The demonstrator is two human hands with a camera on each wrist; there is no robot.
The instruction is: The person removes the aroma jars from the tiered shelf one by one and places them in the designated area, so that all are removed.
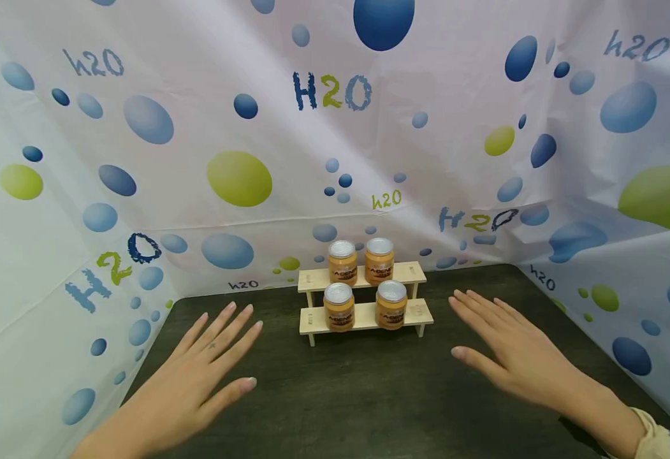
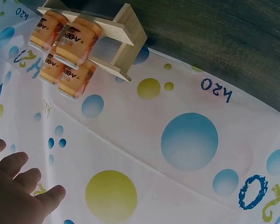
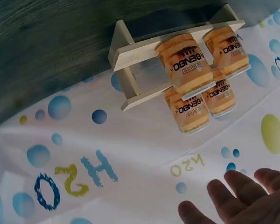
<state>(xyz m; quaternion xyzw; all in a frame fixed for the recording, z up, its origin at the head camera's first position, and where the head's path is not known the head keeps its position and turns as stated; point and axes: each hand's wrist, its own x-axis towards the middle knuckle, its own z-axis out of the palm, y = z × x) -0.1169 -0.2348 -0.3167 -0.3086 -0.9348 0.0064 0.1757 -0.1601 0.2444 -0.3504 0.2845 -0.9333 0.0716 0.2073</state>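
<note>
Here, my left grip [image 1: 197,373] is spread, fingers and thumb fanned apart, on the left of the two-tier pale wooden stand [image 1: 312,321] and nearer me, while my right grip [image 1: 509,352], fingers straight and thumb apart, is on the stand's right, also nearer me. Four round, silver-lidded orange jars [image 1: 340,315] sit upright on the stand, two per tier, and under it runs the dark wood-grained counter [image 1: 346,395].

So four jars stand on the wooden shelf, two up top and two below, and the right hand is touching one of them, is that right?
Not quite: the right hand touches no jar. The head view shows it apart from them. Four jars do stand on the wooden shelf, two up top and two below.
</note>
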